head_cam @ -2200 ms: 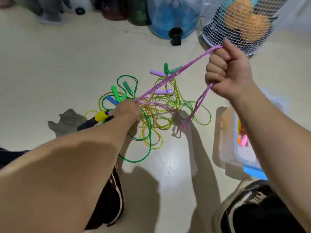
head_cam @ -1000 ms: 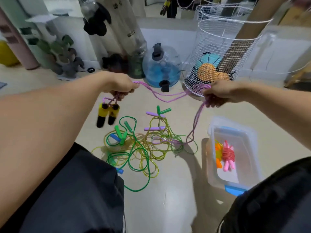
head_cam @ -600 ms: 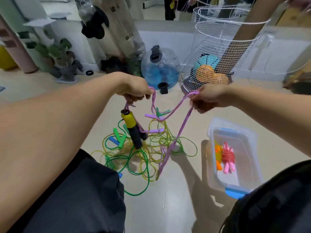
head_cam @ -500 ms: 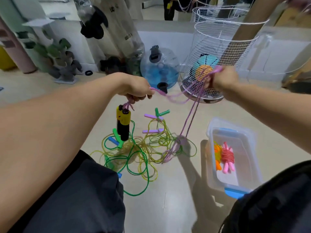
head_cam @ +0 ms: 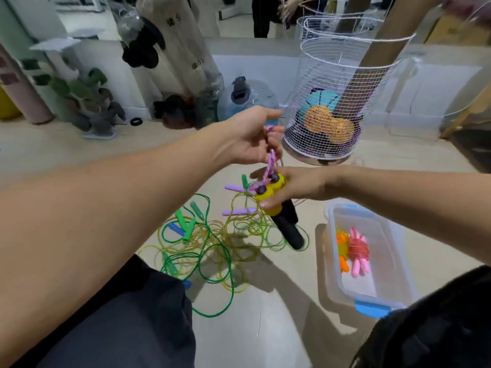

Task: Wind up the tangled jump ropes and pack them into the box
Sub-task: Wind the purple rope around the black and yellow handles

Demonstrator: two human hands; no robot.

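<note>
My left hand [head_cam: 251, 138] pinches the purple jump rope [head_cam: 271, 160] above its two yellow-and-black handles [head_cam: 279, 208]. My right hand [head_cam: 297, 185] grips those handles together just below, with their black ends pointing down to the right. A tangled pile of green and yellow ropes [head_cam: 212, 243] with green, blue and lilac handles lies on the floor under both hands. The clear plastic box [head_cam: 393, 266] with blue clips sits at the right and holds a wound pink rope [head_cam: 358, 252] and an orange one [head_cam: 341, 248].
A white wire basket [head_cam: 337, 83] with balls stands just behind my hands. A blue water jug [head_cam: 248, 102], clear bags and a plant stand line the back wall. My dark-trousered knees fill the lower corners.
My right hand has let go of the raised purple rope and dropped to grip the hanging yellow-and-black handles. My left hand stays up, still pinching the rope.
</note>
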